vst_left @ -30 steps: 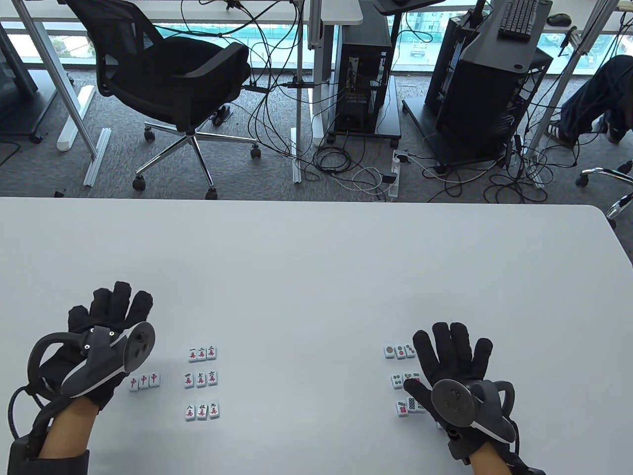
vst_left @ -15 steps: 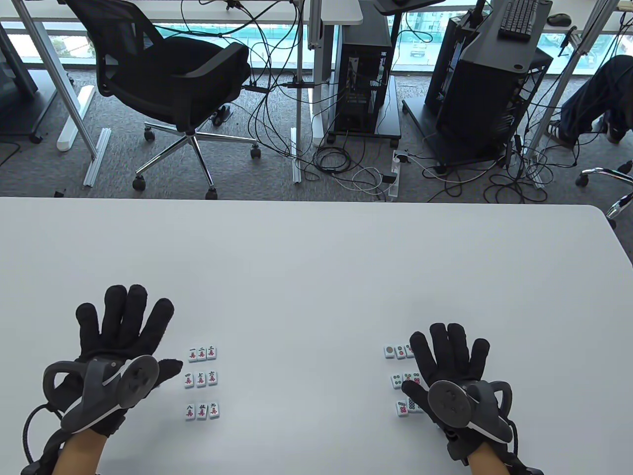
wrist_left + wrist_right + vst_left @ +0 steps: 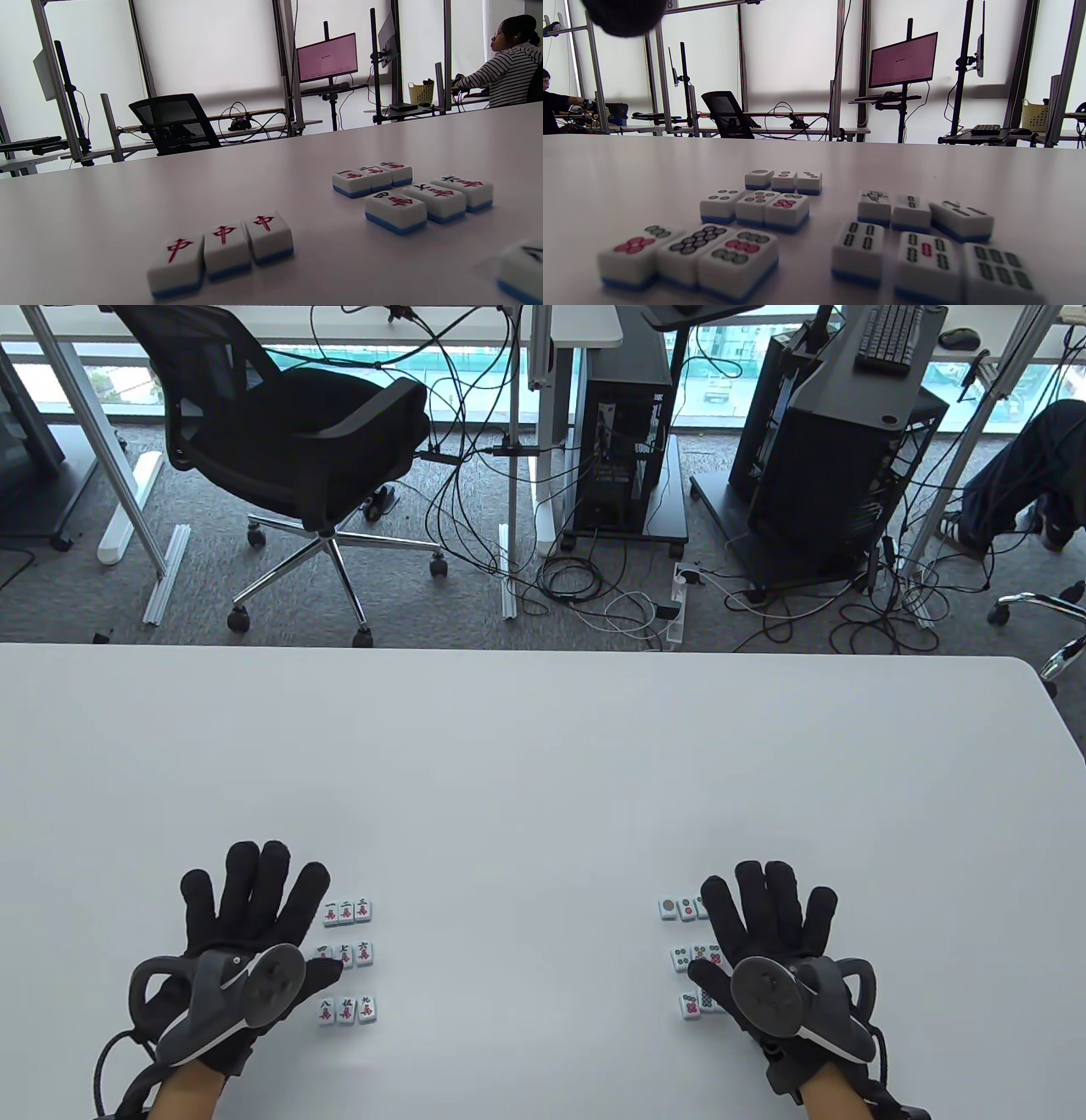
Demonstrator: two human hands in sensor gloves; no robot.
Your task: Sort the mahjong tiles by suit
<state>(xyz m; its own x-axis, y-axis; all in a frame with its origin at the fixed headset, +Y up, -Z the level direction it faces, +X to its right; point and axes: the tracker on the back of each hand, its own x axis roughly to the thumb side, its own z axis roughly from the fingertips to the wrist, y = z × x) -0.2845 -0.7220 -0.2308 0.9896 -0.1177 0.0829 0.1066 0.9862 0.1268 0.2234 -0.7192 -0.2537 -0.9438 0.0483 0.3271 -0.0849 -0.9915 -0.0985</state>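
Both gloved hands lie spread flat, grasping nothing: left hand [image 3: 246, 929] at seven o'clock over small white red-character mahjong tiles [image 3: 346, 954], right hand [image 3: 768, 937] at five o'clock over dot tiles [image 3: 689, 957].

Beyond the far edge of the white surface [image 3: 543, 746]: a black office chair [image 3: 297, 449] at left, tangled floor cables [image 3: 594, 594] at centre, computer towers [image 3: 624, 432] on carts, and a keyboard [image 3: 887, 335] at upper right.

left hand [image 3: 242, 937] slid right, now covering red-character tiles [image 3: 220, 250], thumb reaching character tile grid [image 3: 346, 957]
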